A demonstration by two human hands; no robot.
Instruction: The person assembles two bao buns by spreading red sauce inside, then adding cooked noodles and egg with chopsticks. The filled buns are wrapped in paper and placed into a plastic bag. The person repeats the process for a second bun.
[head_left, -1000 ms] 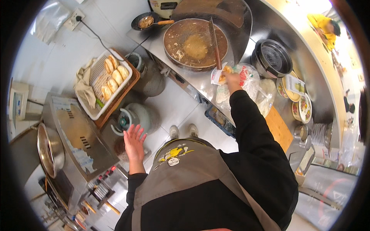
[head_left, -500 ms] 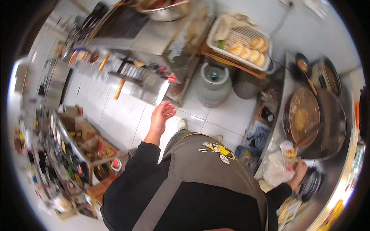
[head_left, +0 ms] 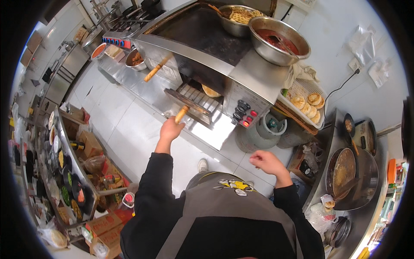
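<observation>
My left hand [head_left: 171, 129] is closed round the wooden handle [head_left: 181, 114] of an oven drawer. The drawer's slatted rack [head_left: 196, 97] sticks out of the steel oven [head_left: 235, 93], and a round flatbread [head_left: 211, 91] lies at its inner end, partly hidden under the oven's edge. A second wooden handle [head_left: 158, 68] juts from the oven's front farther left. My right hand [head_left: 267, 163] hangs in the air over the floor, fingers curled in, with nothing visible in them. Near it stands a grey gas cylinder [head_left: 261, 134].
Two steel bowls, one with red sauce [head_left: 276, 39] and one with noodle-like food [head_left: 241, 18], stand on the oven top. A white basket of browned flatbreads [head_left: 321, 88] is at the right. A large wok [head_left: 366, 177] sits on the right counter, ingredient dishes [head_left: 64, 172] at the left.
I have turned toward the oven. My left hand, open before, now grips the wooden handle. My right hand has left the wrapped food on the right counter and come inward.
</observation>
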